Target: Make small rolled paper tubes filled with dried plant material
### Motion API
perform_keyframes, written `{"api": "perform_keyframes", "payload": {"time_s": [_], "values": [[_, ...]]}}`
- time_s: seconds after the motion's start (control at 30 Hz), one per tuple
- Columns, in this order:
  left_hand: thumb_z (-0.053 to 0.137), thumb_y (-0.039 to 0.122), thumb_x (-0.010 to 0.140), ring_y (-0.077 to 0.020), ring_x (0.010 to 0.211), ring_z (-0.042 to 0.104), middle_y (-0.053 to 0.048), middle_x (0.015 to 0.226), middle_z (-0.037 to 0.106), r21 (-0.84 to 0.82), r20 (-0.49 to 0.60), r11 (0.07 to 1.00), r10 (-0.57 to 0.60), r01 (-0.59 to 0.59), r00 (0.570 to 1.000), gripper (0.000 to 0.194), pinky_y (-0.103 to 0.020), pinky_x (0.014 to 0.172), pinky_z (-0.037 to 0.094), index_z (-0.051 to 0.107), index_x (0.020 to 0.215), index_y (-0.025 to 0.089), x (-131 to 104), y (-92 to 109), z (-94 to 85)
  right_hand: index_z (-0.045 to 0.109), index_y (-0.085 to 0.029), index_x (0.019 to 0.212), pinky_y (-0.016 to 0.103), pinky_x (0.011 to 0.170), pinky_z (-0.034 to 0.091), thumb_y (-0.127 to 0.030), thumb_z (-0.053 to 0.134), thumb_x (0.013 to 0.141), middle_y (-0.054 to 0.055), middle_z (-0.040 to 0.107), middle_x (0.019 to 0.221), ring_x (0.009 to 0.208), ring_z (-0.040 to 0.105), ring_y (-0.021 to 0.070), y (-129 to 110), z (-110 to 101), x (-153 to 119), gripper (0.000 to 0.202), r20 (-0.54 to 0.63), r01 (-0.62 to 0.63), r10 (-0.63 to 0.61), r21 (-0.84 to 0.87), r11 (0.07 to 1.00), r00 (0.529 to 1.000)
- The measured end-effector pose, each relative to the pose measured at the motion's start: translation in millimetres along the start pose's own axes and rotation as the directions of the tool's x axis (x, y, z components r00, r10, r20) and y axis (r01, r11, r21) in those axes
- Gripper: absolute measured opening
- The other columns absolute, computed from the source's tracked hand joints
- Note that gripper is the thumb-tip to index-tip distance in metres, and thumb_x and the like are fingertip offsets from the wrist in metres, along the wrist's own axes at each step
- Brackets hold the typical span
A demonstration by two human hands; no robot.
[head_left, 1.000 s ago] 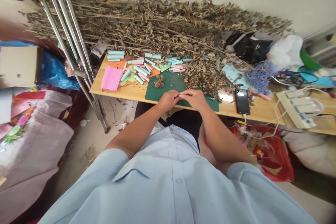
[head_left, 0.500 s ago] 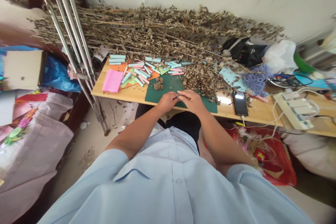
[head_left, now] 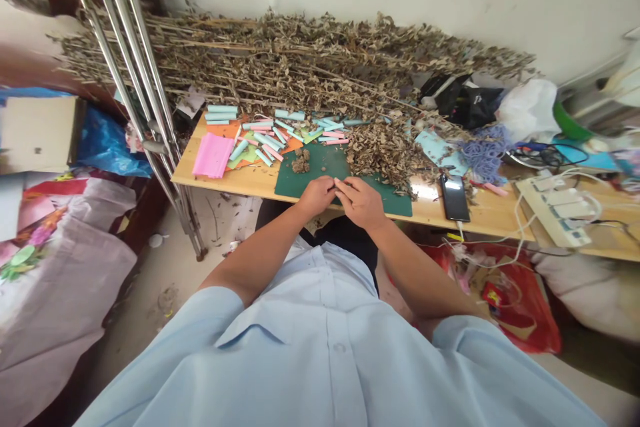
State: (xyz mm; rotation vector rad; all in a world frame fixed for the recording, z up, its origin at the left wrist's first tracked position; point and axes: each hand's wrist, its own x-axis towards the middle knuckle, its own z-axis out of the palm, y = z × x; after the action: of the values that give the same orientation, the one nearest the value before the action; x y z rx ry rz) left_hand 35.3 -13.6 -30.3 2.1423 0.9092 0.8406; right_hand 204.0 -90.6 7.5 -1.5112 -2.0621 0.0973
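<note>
My left hand (head_left: 319,196) and my right hand (head_left: 361,202) meet fingertip to fingertip over the front edge of a green mat (head_left: 293,181). Both have their fingers closed; whatever they pinch is too small to make out. A small brown clump (head_left: 301,161) lies on the mat beyond my left hand. Just past my right hand is a heap of dry crumbled leaves (head_left: 383,150). Rolled blue and pink paper tubes (head_left: 270,141) are scattered to the left, beside a pink paper stack (head_left: 213,155).
Long dried stalks (head_left: 280,57) lie along the wall. Metal crutches (head_left: 135,60) stand at the left. A phone (head_left: 455,197) on a cable, purple yarn (head_left: 484,151) and a power strip (head_left: 553,210) are to the right. A red bag (head_left: 530,307) sits below.
The fingers of my right hand have curled in more, against my left fingertips. The whole view has shifted slightly.
</note>
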Motion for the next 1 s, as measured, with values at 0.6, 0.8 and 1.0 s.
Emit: {"api": "perform_keyframes", "payload": {"time_s": [0.6, 0.8, 1.0], "values": [[0.058, 0.022, 0.094, -0.0177, 0.082, 0.06, -0.006, 0.082, 0.065, 0.013, 0.02, 1.0, -0.007, 0.006, 1.0, 0.018, -0.028, 0.077, 0.047, 0.071, 0.084, 0.014, 0.2, 1.0, -0.1, 0.076, -0.026, 0.114, 0.041, 0.097, 0.055, -0.034, 0.058, 0.098, 0.008, 0.071, 0.11, 0.104, 0.067, 0.0228, 4.3, 0.2, 19.1, 0.026, -0.003, -0.075, 0.08, 0.32, 0.945, 0.997], [0.066, 0.028, 0.093, -0.0187, 0.091, 0.064, -0.006, 0.094, 0.071, -0.054, 0.025, 0.997, -0.046, 0.047, 0.999, 0.018, -0.028, 0.083, 0.048, 0.076, 0.104, 0.018, 1.3, 5.9, -3.9, 0.075, -0.023, 0.099, 0.036, 0.084, 0.058, -0.039, 0.064, 0.093, 0.008, 0.072, 0.102, 0.092, 0.069, 0.0209, 3.6, -1.7, 20.4, 0.021, -0.083, -0.202, 0.261, 0.433, 0.879, 0.962], [0.069, 0.029, 0.091, -0.0167, 0.085, 0.067, -0.005, 0.094, 0.074, -0.181, -0.01, 0.973, -0.146, 0.142, 0.989, 0.023, -0.027, 0.08, 0.05, 0.076, 0.111, 0.019, -1.5, 3.7, -5.0, 0.074, -0.02, 0.098, 0.034, 0.069, 0.058, -0.047, 0.072, 0.082, 0.001, 0.072, 0.074, 0.065, 0.069, 0.018, 10.9, 1.4, 11.0, 0.032, 0.017, -0.461, 0.569, 0.607, 0.647, 0.822]]}}
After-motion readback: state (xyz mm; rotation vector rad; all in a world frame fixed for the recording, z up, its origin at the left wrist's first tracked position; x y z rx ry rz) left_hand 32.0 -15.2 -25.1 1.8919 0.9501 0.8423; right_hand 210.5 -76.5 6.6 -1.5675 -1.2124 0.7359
